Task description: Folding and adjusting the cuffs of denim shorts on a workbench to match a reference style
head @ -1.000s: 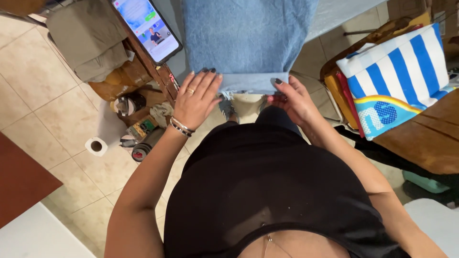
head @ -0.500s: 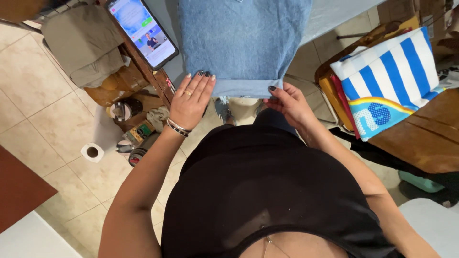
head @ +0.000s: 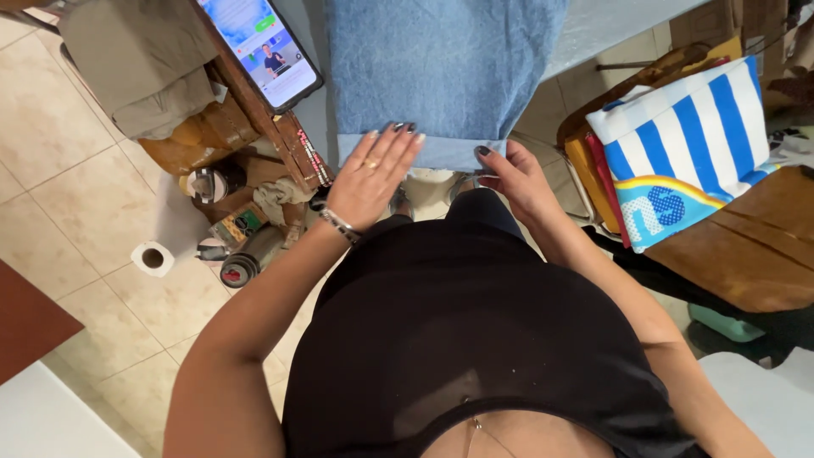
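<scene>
Both hands, left (head: 366, 176) flat, right (head: 515, 174) pinching, hold the denim garment's (head: 441, 68) folded hem, its length running away

- Left hand (head: 370, 176) flat, palm down, fingers (head: 398, 146) straight and close together, aimed toward one o'clock.
- Gold ring on one finger of left hand; dark polish on nails; beaded metal bracelet at wrist.
- Left forearm bare, running from seven o'clock up to wrist, elbow low in view.
- Right hand (head: 514, 176) curled, knuckles up, thumb and forefinger (head: 485, 156) pinched together toward eleven o'clock, dark polish on visible nail.
- Right forearm bare, stretching from five o'clock up to wrist.
- Both hands level with each other, near but apart, ahead of torso in black top.
</scene>
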